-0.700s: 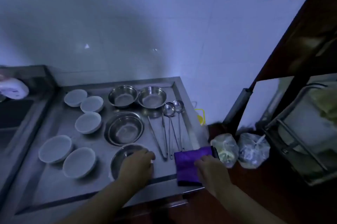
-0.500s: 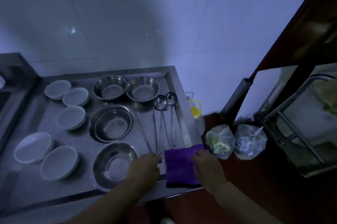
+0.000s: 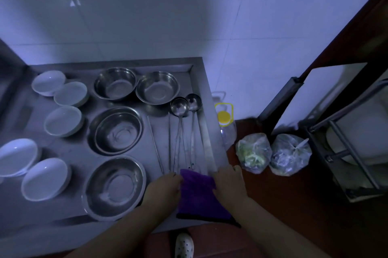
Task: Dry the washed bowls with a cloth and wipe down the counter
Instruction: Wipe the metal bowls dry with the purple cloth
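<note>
Dim kitchen, stainless steel counter [image 3: 69, 152] against white tiled wall [image 3: 168, 16]. Folded purple cloth [image 3: 197, 194] at counter's front right corner, overhanging edge. Left hand [image 3: 163, 189] touches cloth's left side, right hand [image 3: 230, 182] its right side — fingers bent over cloth edges, whether actually gripping cannot tell. Five white ceramic bowls [image 3: 45, 178] at left, four steel bowls [image 3: 114, 186] in middle. Long-handled steel ladles [image 3: 179, 108] lie just beyond cloth. Two tied plastic bags [image 3: 253, 152] on floor right — near yellow-capped bottle [image 3: 224, 119].
</note>
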`<state>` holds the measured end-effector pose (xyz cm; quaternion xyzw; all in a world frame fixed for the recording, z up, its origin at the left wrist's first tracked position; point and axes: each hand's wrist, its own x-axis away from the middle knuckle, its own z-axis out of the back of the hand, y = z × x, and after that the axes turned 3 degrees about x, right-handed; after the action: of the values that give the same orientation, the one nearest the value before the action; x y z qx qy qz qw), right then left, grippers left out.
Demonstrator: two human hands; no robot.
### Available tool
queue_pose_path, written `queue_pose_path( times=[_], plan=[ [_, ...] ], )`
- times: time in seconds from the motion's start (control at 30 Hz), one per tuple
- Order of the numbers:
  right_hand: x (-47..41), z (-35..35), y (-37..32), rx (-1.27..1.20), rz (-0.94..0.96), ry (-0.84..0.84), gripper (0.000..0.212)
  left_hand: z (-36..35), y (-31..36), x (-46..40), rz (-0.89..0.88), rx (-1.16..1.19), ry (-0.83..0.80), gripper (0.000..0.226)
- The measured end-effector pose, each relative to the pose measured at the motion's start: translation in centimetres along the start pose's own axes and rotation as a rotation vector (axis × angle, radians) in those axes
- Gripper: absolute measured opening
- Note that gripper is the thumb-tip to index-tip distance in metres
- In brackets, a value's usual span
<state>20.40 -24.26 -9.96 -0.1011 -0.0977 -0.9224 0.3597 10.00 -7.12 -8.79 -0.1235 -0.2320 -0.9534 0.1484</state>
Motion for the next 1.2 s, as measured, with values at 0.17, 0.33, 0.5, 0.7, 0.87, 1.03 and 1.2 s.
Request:
queue_pose_path(
  times=[0.17, 0.33, 0.5, 0.7, 0.87, 1.03, 1.2],
  plan=[
    [-0.1, 2.6, 0.5, -0.304, 0.163, -0.160, 0.013, 0.9, 0.3, -0.6, -0.059, 0.084, 0.038, 0.032],
    [-0.1, 7.1, -0.1, -0.446, 0.310, -0.144, 0.015, 3.5, -0.2, -1.7, -0.251, 0.075, -0.036, 0.051],
    [-1.6, 10.6, -2.7, -0.502, 0.292, -0.004, 0.034, 8.0, -1.5, -1.4, -0.215, 0.115, 0.046, 0.014],
    [-5.0, 13.9, -7.5, -0.447, 0.277, 0.083, 0.026, 13.6, -5.7, -0.6, -0.047, 0.259, 0.113, 0.021],
    [-9.0, 15.6, -10.8, -0.783, 0.073, 0.032, 0.020, 17.1, -12.4, -3.2, 0.096, 0.482, 0.220, 0.030],
    [-13.1, 15.6, -13.0, -0.914, -0.195, 0.113, 0.023, 17.9, -17.7, -9.1, 0.236, 0.573, 0.300, 0.021],
    [-15.0, 16.2, -14.3, -1.099, -0.426, 0.191, 0.028, 17.7, -18.3, -16.0, 0.273, 0.695, 0.156, 0.013]
  ],
)
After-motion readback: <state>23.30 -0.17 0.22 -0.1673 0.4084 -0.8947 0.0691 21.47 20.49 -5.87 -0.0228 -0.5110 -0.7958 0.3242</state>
